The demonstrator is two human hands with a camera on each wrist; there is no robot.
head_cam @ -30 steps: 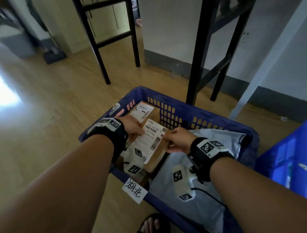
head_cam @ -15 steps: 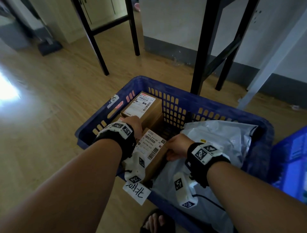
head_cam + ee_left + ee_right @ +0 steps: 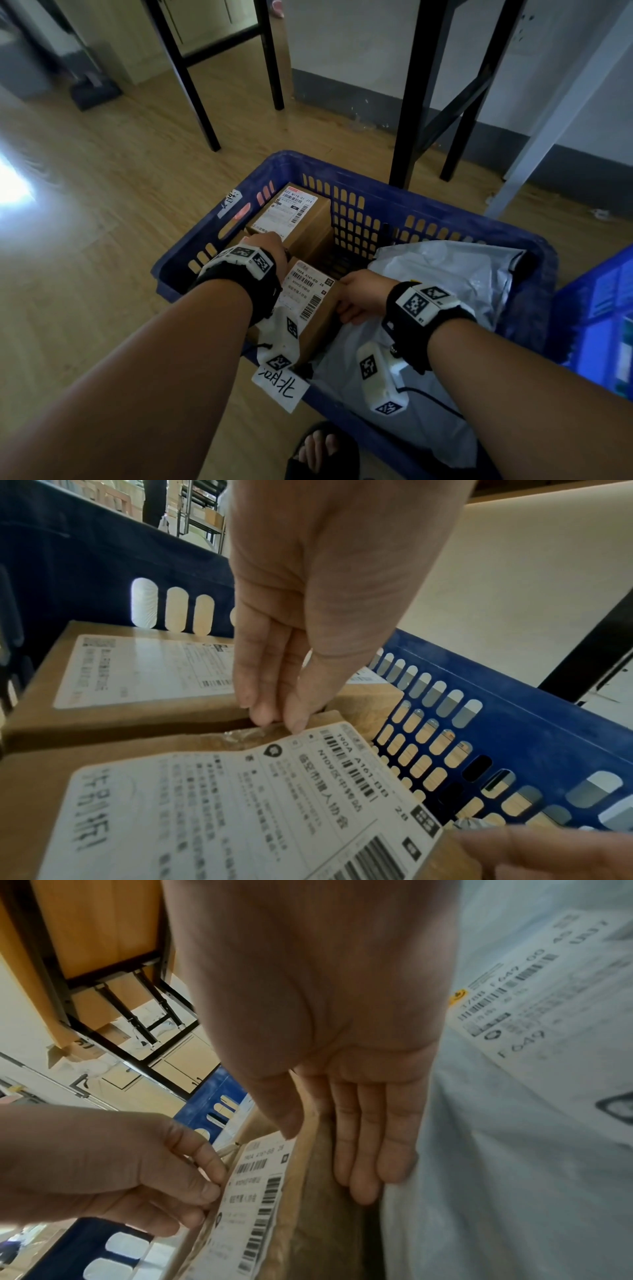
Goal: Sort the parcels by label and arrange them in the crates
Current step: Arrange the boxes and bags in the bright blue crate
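A brown cardboard box with a white shipping label sits low in the dark blue crate, beside another labelled box at the crate's far left. My left hand pinches the box's far left edge with curled fingers. My right hand grips its right side, with the thumb on top by the label corner and the fingers down the side wall. A grey poly mailer fills the crate's right half and presses against my right hand.
A handwritten paper tag hangs on the crate's near rim. A second, brighter blue crate stands at the right. Black table legs rise just behind the crate. A sandalled foot is on the wooden floor in front.
Both hands have lowered the box from above the crate down into it, next to the far box. The head view has tilted closer over the crate.
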